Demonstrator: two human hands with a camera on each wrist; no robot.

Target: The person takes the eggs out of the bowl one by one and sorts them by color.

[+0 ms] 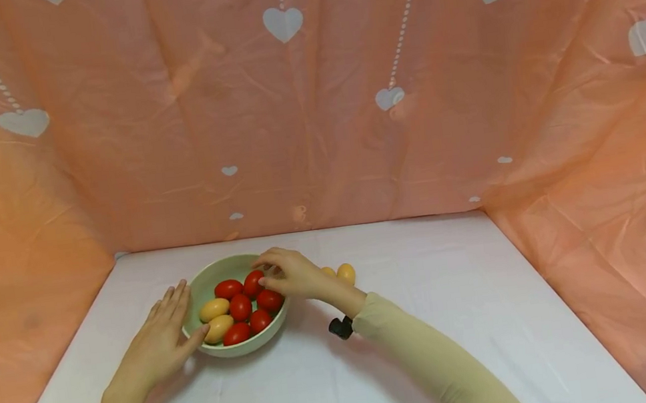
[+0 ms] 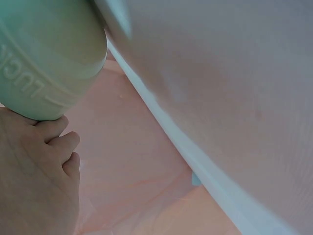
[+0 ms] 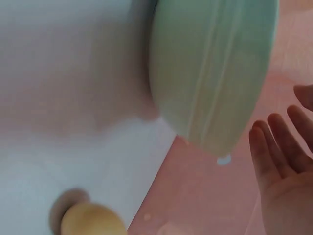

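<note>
Empty, fingers loosely curved, the right hand (image 1: 292, 274) is over the right rim of the green bowl (image 1: 243, 350) in the head view; the left hand (image 1: 158, 339), fingers straight, rests at its left. Only here show red eggs (image 1: 240, 307) inside. Left wrist alone: raised lettering (image 2: 22, 78). Right wrist: a yellow egg (image 3: 93, 223) outside.

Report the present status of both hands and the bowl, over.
Left hand touching bowl; right hand over its right rim. Red and yellow ovals inside. No obstacle seen.
</note>
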